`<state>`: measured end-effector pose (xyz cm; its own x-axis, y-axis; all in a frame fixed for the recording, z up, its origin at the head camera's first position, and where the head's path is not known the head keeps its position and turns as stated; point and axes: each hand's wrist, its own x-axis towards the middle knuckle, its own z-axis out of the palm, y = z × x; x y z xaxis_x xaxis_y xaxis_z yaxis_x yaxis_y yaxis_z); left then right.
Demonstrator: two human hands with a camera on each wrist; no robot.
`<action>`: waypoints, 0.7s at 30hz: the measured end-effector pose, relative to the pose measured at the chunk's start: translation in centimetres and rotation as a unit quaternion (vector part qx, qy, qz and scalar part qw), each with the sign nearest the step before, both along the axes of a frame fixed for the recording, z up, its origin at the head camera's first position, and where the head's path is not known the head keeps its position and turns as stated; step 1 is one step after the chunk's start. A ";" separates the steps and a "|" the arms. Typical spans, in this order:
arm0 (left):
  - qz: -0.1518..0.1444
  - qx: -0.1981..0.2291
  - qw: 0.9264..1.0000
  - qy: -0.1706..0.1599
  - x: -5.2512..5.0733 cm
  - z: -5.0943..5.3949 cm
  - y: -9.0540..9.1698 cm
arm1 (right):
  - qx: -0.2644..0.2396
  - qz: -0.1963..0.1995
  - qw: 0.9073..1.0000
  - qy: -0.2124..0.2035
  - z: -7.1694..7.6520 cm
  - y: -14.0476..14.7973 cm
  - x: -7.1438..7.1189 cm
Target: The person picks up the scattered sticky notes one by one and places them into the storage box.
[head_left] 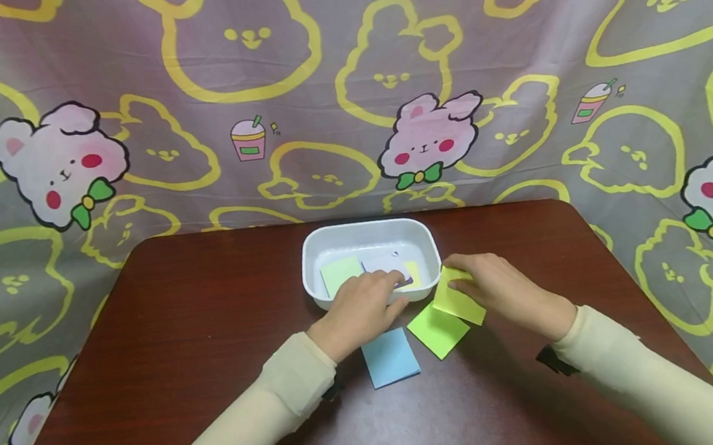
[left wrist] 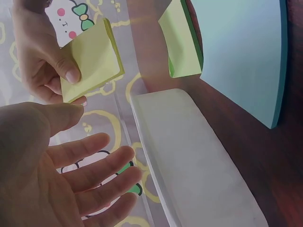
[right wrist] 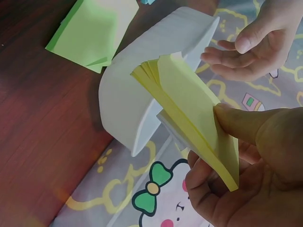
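Observation:
A yellow sticky-note pad [head_left: 458,300] is pinched between the thumb and fingers of my right hand [head_left: 512,291], just off the right front corner of a white plastic tub [head_left: 364,234]. In the right wrist view the pad's leaves fan apart at one end. My left hand [head_left: 361,312] hovers at the tub's front rim; the left wrist view shows its fingers [left wrist: 102,170] spread and holding nothing. On the table in front of the tub lie a bright green pad [head_left: 437,334], partly under the yellow one in the head view, and a blue pad [head_left: 390,359].
Inside the tub are a pale green pad [head_left: 339,274], a white-and-purple item [head_left: 382,261] and a yellow piece [head_left: 412,272], partly hidden by my left hand. The tub stands near the far edge of the dark brown table [head_left: 210,327], before a cartoon-print curtain [head_left: 317,109].

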<state>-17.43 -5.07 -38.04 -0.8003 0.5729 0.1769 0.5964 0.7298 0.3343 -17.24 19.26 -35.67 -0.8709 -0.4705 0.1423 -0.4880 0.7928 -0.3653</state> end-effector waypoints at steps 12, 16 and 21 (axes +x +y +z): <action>0.025 -0.009 1.000 -0.003 -0.3 0.0 -0.3 | -0.004 0.006 1.000 0.009 -0.3 -0.7 -0.9; 0.030 -0.006 1.000 -0.003 -0.4 0.0 -0.6 | -0.009 0.005 1.000 0.006 -0.2 -1.0 -1.1; 0.032 -0.002 0.999 -0.006 -0.5 0.2 -0.8 | -0.014 -0.001 1.000 -0.003 0.0 -1.3 -1.5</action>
<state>-17.94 -5.82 -37.89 -0.8376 0.5208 0.1649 0.5441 0.7682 0.3373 -18.69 17.99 -35.66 -0.8727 -0.4645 0.1507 -0.4842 0.7831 -0.3902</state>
